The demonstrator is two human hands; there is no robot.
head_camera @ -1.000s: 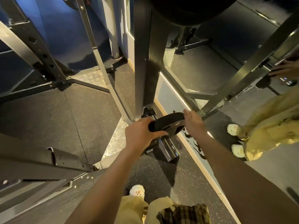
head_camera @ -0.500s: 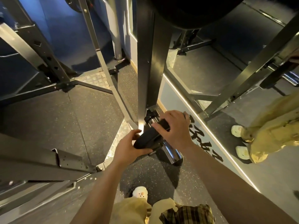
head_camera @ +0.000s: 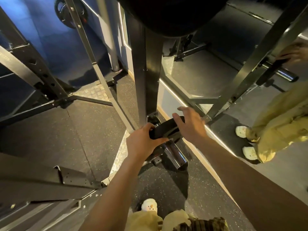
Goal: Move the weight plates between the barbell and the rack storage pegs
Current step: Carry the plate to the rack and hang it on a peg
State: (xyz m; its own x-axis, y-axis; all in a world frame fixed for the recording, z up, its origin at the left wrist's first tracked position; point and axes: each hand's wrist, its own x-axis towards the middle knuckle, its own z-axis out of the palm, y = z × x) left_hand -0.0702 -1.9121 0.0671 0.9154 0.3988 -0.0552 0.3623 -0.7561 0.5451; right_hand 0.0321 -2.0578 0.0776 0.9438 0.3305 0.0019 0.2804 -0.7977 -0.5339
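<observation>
The plate [head_camera: 166,129] sits low on the chrome peg [head_camera: 175,155] at the foot of the upright [head_camera: 146,77]; I can't see its hole, and my hands hide much of its rim. My left hand [head_camera: 141,142] grips the near edge, fingers curled over it. My right hand [head_camera: 191,125] rests at the far edge, fingers spread and loose. A big plate [head_camera: 168,15] overhead is cut off

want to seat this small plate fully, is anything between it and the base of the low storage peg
Nothing visible blocks it. The small black plate is already on the chrome storage peg, close to the upright. The left hand grips its near edge; the right hand rests open on its far edge. The peg's base is hidden behind the plate.
</observation>
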